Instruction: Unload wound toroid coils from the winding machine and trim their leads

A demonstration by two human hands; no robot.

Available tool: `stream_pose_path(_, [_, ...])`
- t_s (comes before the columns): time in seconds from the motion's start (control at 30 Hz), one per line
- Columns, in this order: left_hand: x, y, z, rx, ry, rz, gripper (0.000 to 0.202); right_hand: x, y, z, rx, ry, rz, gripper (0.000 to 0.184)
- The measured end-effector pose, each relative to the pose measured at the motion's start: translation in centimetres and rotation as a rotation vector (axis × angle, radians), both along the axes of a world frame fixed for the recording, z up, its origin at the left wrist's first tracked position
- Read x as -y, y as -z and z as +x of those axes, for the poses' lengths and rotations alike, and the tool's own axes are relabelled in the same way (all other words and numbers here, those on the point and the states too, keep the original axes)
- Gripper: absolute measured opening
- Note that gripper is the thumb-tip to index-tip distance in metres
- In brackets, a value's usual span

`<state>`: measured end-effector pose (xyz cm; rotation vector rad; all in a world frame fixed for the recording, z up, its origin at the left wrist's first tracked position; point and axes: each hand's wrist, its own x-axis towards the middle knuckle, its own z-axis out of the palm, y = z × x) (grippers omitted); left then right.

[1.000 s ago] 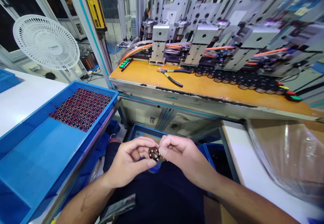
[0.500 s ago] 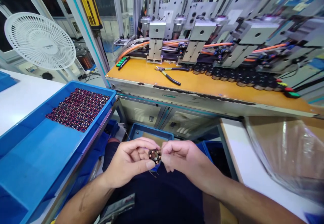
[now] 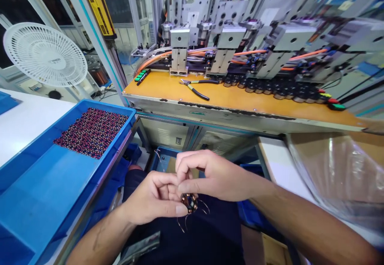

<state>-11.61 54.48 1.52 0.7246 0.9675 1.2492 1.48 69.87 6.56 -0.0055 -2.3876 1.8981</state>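
Note:
A small round wound coil part (image 3: 189,202), dark with copper windings and loose wire ends hanging from it, is held over my lap. My left hand (image 3: 154,201) grips it from the left between thumb and fingers. Over the top of it sits my right hand (image 3: 207,175), its fingers pinched on a thin copper wire that rises from the part. A blue tray (image 3: 39,185) at my left holds a flat patch of several small dark and red parts (image 3: 91,131).
An orange-topped machine bench (image 3: 240,101) stands ahead with pliers (image 3: 195,87) on it and a row of grey winding heads (image 3: 240,37) behind. A white fan (image 3: 45,55) is at far left. A clear plastic bag (image 3: 339,173) lies on the white table at right. Blue bins (image 3: 166,159) sit under the bench.
Both hands dropped lower toward my lap with the coil part. My right hand moved over the top of it and pulled a wire upward; loose wire ends now hang below.

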Motion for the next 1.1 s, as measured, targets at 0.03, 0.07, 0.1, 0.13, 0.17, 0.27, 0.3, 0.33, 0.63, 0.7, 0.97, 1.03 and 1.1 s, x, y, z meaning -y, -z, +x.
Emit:
stream_pose_path(0.03, [0.1,0.0,0.0,-0.005,-0.010,-0.010,0.032,0.2,0.1,-0.3,-0.011,0.011,0.001,0.013])
stream_pose_path(0.07, [0.2,0.1,0.0,-0.003,-0.024,-0.007,0.033,0.3,0.3,-0.4,-0.017,0.031,0.000,0.016])
stream_pose_path(0.1, [0.3,0.1,0.0,0.003,-0.037,0.004,0.033,0.5,0.4,-0.5,-0.014,0.059,-0.001,0.019])
stream_pose_path(0.13, [0.4,0.1,0.0,0.011,-0.054,0.025,0.033,0.6,0.6,-0.4,-0.004,0.092,0.001,0.022])
stream_pose_path(0.17, [0.4,0.2,0.0,0.023,-0.071,0.056,0.033,0.7,0.7,-0.3,0.009,0.132,0.004,0.025])
stream_pose_path(0.27, [0.3,0.3,0.0,0.042,-0.118,0.163,0.031,0.9,0.9,0.4,0.045,0.255,0.029,0.028])
stream_pose_path(0.3, [0.3,0.3,0.0,0.041,-0.134,0.197,0.031,1.0,0.9,0.8,0.056,0.291,0.039,0.027])
stream_pose_path(0.33, [0.2,0.4,-0.1,0.036,-0.151,0.228,0.031,1.1,0.8,1.1,0.073,0.322,0.045,0.026])
stream_pose_path(0.63, [0.1,0.4,-0.1,-0.103,-0.157,0.348,0.031,1.7,-0.5,2.5,0.359,0.277,-0.052,0.016])
stream_pose_path(0.7, [0.1,0.3,-0.1,-0.100,-0.155,0.340,0.030,1.7,-0.6,2.4,0.353,0.254,-0.004,0.018])
stream_pose_path(0.97, [0.1,0.5,0.3,0.111,-0.130,0.257,0.023,2.2,-0.5,2.9,0.185,0.225,0.061,0.019])
stream_pose_path(1.03, [0.0,0.6,0.4,0.129,-0.136,0.260,0.023,2.4,-0.4,3.0,0.157,0.240,0.062,0.019])
stream_pose_path(1.1, [-0.2,0.8,0.5,0.135,-0.135,0.274,0.023,2.6,-0.4,3.1,0.137,0.247,0.054,0.020])
